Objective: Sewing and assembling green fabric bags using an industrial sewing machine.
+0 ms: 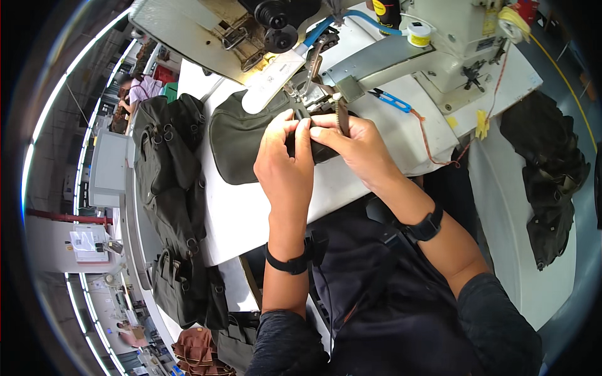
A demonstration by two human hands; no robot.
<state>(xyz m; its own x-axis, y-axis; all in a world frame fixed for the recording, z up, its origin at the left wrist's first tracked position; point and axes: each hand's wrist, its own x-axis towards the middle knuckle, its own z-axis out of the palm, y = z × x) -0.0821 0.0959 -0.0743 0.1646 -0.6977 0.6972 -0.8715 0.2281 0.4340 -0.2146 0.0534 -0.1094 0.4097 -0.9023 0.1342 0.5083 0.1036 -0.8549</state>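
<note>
A dark olive fabric bag (233, 153) lies on the white table under the sewing machine's needle area (308, 94). Just in front of the presser foot, my left hand (285, 158) pinches a small dark strip (300, 115) between thumb and fingers. Close against it, my right hand (365, 149) is also closed, its thumb and index finger meeting at the same strip. The rest of the right fingers curl over the bag's edge, beside an upright metal part of the machine. Part of the bag is hidden beneath both hands.
Blue thread snips (392, 100) on an orange cord (429, 139) lie right of the needle. Dark olive bags hang in a pile (164, 163) at left, more (544, 169) at right. Brown bags (195, 348) sit lower left. Another person (144, 89) is far left.
</note>
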